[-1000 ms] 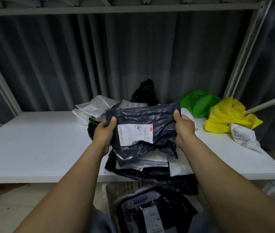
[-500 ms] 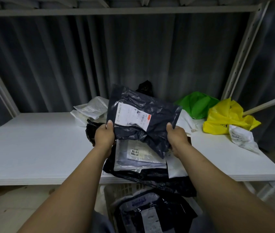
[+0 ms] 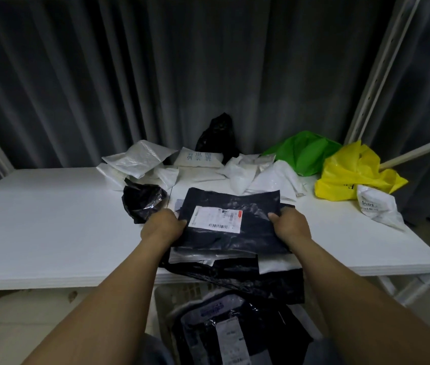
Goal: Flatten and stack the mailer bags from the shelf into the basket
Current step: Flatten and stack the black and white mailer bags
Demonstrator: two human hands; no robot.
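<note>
Dark crinkled mailer bag (image 3: 235, 241) with rectangular white label (image 3: 216, 219), flat atop a stack (image 3: 192, 256) at the front edge of the shelf (image 3: 50, 219), left hand (image 3: 162, 229) and right hand (image 3: 291, 227) pinching its sides, lattice basket (image 3: 169, 296) below

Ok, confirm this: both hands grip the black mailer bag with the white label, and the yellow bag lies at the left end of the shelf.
One thing is wrong: the head view shows the yellow bag at the right end of the shelf. The left hand and right hand do grip the black mailer bag with the white label.
</note>
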